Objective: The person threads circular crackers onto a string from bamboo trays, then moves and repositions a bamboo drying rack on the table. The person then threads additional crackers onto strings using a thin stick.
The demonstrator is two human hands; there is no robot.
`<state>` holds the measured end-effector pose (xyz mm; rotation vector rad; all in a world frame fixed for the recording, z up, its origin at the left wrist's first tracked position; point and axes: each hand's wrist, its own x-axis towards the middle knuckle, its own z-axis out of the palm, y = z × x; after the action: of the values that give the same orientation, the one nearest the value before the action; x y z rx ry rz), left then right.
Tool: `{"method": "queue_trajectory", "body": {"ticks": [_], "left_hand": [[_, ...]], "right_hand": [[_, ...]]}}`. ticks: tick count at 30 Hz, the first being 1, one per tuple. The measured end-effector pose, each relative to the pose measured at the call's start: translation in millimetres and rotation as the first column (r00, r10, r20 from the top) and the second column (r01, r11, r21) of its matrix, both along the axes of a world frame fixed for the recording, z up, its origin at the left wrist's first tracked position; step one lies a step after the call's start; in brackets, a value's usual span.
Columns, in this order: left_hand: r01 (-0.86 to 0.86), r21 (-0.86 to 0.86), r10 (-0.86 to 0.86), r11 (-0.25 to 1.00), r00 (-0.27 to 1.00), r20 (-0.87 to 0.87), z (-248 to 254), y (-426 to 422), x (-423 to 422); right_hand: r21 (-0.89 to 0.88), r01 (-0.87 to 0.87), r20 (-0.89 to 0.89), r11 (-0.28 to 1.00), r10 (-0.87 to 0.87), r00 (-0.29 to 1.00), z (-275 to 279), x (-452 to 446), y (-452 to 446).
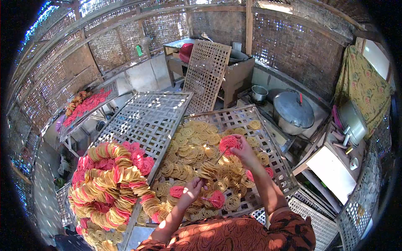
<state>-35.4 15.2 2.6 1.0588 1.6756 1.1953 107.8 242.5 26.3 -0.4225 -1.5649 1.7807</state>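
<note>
My right hand [248,151] pinches a pink lacy round cracker [229,144] above the woven bamboo rack [274,161]. A thin stick or string [220,156] runs from that cracker down to a short stack of tan crackers [208,170]. Lower left, my left hand [193,189] is closed at the near end of this stack; its fingertips are partly hidden. Many flat tan crackers [188,144] cover the rack below my hands. A few pink ones lie among them, including a pink cracker [217,199] near my left hand and another pink cracker [176,191] beside its wrist.
Long strung coils of tan and pink crackers [106,184] are heaped at left on another bamboo rack [146,111]. A bamboo panel [208,69] leans behind. A large lidded pot [293,111] and a small pot [259,93] stand at right, near a table [328,167].
</note>
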Motion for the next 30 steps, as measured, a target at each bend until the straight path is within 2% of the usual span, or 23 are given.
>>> {"method": "queue_trajectory", "body": {"ticks": [1,4,7,8,9,11,12,15,16,18,19,20,22,23,24,25,27,28,29,30], "left_hand": [[-0.004,0.006,0.004,1.0,1.0,0.019,-3,0,0],[-0.01,-0.001,0.01,1.0,0.999,0.05,-16,2,-3],[-0.023,-0.005,0.024,1.0,0.997,0.07,-18,2,-4],[-0.043,0.022,0.041,0.999,0.994,0.104,-16,3,-1],[-0.064,0.048,0.057,0.997,0.989,0.139,-15,3,2],[-0.081,0.211,0.054,0.974,0.99,0.13,-18,6,3],[-0.087,0.291,0.052,0.953,0.991,0.126,-19,8,4],[-0.05,0.262,0.031,0.964,0.997,0.077,-7,5,0],[0.014,0.17,0.006,0.985,0.993,-0.12,-2,4,-7],[0.081,-0.053,-0.096,0.995,0.873,-0.478,13,5,-25],[-0.032,0.175,0.116,0.984,0.861,-0.494,30,11,-32],[-0.137,0.396,0.326,0.908,0.824,-0.463,53,18,-38],[-0.15,0.477,0.201,0.866,0.978,-0.058,107,25,-27],[-0.023,0.484,0.094,0.875,0.988,-0.123,126,27,-17],[0.103,0.483,-0.013,0.87,0.983,-0.185,140,29,-5],[0.229,0.478,-0.119,0.848,0.961,-0.249,147,29,2],[0.273,0.511,-0.101,0.815,0.935,-0.34,139,38,-2],[0.302,0.526,-0.092,0.795,0.917,-0.387,137,43,-2],[0.099,0.579,-0.05,0.809,0.994,-0.1,132,42,10],[0.135,0.607,-0.053,0.783,0.987,-0.151,116,45,7]], "right_hand": [[0.051,0.026,-0.008,0.998,-0.025,1.0,1,-2,0],[0.31,0.022,0.109,0.951,-0.058,0.992,8,-1,-4],[0.47,-0.166,0.215,0.867,0.07,0.974,40,3,-29],[0.302,-0.298,0.187,0.905,0.251,0.95,53,4,-34],[0.212,-0.197,0.023,0.957,0.197,0.98,53,-1,-38],[-0.018,-0.03,-0.281,0.999,0.023,0.959,54,-12,-44],[0.034,0.048,-0.232,0.998,-0.039,0.972,42,-18,-35],[0.209,-0.141,0.109,0.968,0.12,0.987,47,-16,-40],[0.108,-0.177,0.1,0.978,0.166,0.981,49,-16,-43],[0.408,-0.076,0.15,0.91,0.015,0.989,80,-11,-57],[0.543,-0.035,0.159,0.839,-0.062,0.985,99,-8,-64],[0.566,-0.03,0.149,0.824,-0.067,0.987,113,-5,-68],[0.669,-0.015,0.098,0.743,-0.068,0.993,138,-4,-77],[0.715,-0.005,0.073,0.699,-0.068,0.995,148,-5,-81],[0.705,0.046,-0.018,0.708,-0.047,0.999,157,-8,-83],[0.697,0.034,-0.019,0.717,-0.029,0.999,164,-6,-84],[0.694,0.026,-0.037,0.72,0.0,0.999,178,-1,-82],[0.629,-0.012,-0.015,0.777,0.027,1.0,177,3,-82],[0.688,0.002,-0.027,0.726,0.023,0.999,177,4,-80],[0.734,0.0,-0.024,0.679,0.026,0.999,170,5,-78]]}}
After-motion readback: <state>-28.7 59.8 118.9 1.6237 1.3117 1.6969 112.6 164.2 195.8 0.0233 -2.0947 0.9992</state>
